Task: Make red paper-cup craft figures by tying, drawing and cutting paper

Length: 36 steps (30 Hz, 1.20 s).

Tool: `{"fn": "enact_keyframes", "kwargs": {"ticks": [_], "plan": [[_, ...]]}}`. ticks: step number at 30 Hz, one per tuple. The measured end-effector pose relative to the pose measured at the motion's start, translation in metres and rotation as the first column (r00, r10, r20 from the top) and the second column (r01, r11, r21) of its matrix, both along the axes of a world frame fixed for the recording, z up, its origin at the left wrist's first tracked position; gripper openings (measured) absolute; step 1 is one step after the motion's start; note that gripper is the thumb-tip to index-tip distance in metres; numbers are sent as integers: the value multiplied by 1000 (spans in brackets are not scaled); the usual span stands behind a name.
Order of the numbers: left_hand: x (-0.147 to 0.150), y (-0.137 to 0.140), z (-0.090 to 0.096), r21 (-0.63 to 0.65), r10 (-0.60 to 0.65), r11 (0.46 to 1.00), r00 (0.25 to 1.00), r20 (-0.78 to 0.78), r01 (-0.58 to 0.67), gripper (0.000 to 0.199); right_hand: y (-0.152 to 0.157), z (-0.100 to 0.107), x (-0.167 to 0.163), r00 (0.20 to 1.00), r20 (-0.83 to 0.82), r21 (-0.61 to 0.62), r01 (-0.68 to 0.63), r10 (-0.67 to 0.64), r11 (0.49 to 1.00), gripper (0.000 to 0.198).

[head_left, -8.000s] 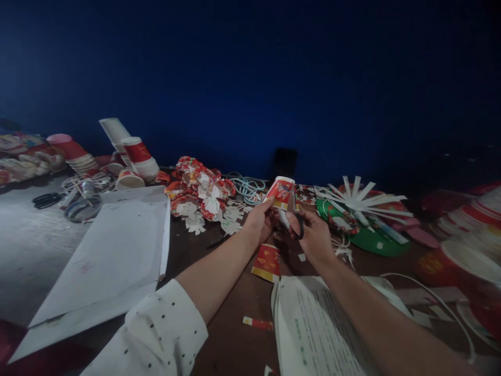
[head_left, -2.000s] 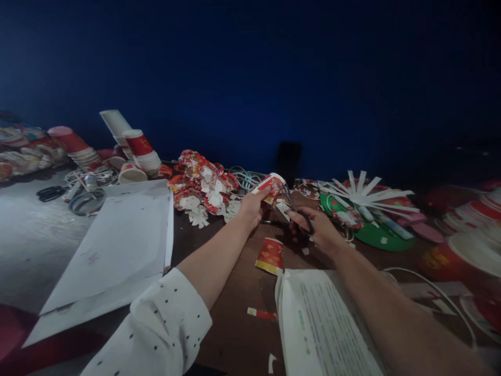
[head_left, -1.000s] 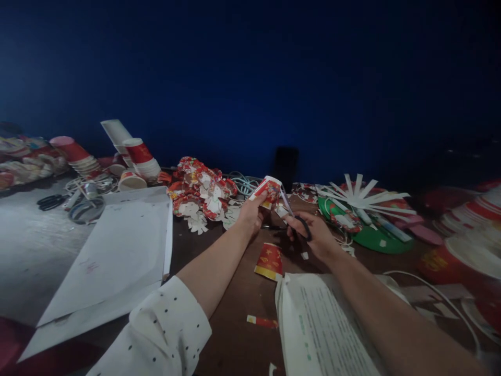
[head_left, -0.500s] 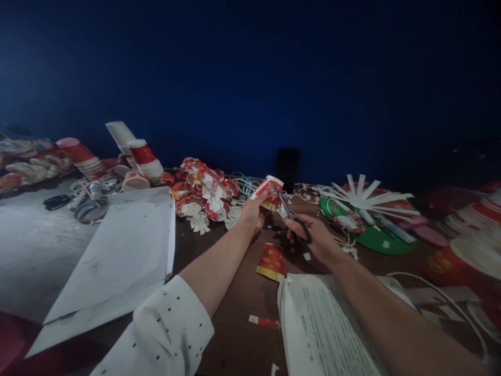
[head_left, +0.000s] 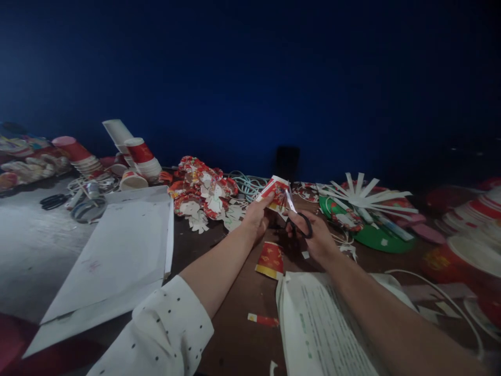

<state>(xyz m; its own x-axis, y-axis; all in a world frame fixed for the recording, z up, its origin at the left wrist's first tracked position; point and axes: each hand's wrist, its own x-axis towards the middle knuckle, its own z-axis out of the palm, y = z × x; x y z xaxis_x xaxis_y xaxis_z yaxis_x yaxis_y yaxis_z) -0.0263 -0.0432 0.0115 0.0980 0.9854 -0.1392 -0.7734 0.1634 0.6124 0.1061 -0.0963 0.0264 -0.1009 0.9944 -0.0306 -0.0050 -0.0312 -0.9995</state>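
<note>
Between the thumb and fingers of my left hand (head_left: 255, 216) is a curved red, white and yellow printed piece of a paper cup (head_left: 277, 192). My right hand (head_left: 313, 235) grips a pair of scissors (head_left: 304, 225) by the black handles, its blades pointing up and away against the right edge of the cup piece. Whether the blades are parted is hard to make out. Below my hands, a red cup piece with a yellow rim (head_left: 270, 259) lies on the brown table (head_left: 235, 292). A narrow red strip (head_left: 263, 319) lies nearer to me.
Left of my arms are a white board (head_left: 113, 250), black scissors (head_left: 54, 201) and stacked paper cups (head_left: 144, 159). Cut red-and-white paper figures (head_left: 207, 190) are heaped at the back. To the right are a green disc (head_left: 385, 240), a fringed white cup (head_left: 362, 196) and printed sheets (head_left: 324, 324).
The scissors have turned more upright along the cup piece's right edge, and their blades catch the light. The cup piece has tilted and shifted slightly right. The whole view has drifted a little.
</note>
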Motion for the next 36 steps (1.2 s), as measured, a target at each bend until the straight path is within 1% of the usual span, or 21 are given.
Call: {"fn": "enact_keyframes", "kwargs": {"ticks": [3, 5, 9, 14, 18, 22, 26, 29, 32, 36], "plan": [[4, -3, -2, -11, -38, 999, 999, -29, 37, 23, -2, 0, -3, 999, -35, -9, 41, -41, 999, 39], [6, -4, -3, -25, -33, 999, 999, -32, 32, 25, -2, -2, -5, 996, -60, 6, 62, -61, 998, 37], [7, -4, -3, -43, 5, 999, 1000, -8, -5, 22, -1, -5, -6, 992, -109, 9, 71, -70, 997, 36], [3, 1, -2, -10, 79, 997, 997, 18, -79, 17, 0, -7, -4, 988, -149, -6, 39, -40, 999, 37], [4, 1, 0, -46, 81, 996, 996, 34, -79, 15, -2, -6, -6, 991, -123, 3, 50, -49, 999, 38], [7, -3, -1, -54, 81, 995, 996, 24, -80, 21, -3, -4, -9, 992, -82, 43, 101, -97, 994, 35], [9, -4, -6, -61, 38, 997, 999, -9, -38, 24, -4, -6, -12, 988, -58, 65, 149, -145, 987, 35], [9, -4, -9, -54, 10, 998, 1000, -4, -10, 25, -3, -10, -13, 985, -91, 73, 154, -147, 985, 34], [9, -4, -8, -57, 22, 998, 1000, 6, -22, 24, -3, -11, -12, 984, -128, 60, 135, -127, 989, 35], [8, -5, -2, -59, 86, 994, 996, -15, -86, 21, -3, -7, -10, 984, -146, 38, 112, -105, 993, 34]]}}
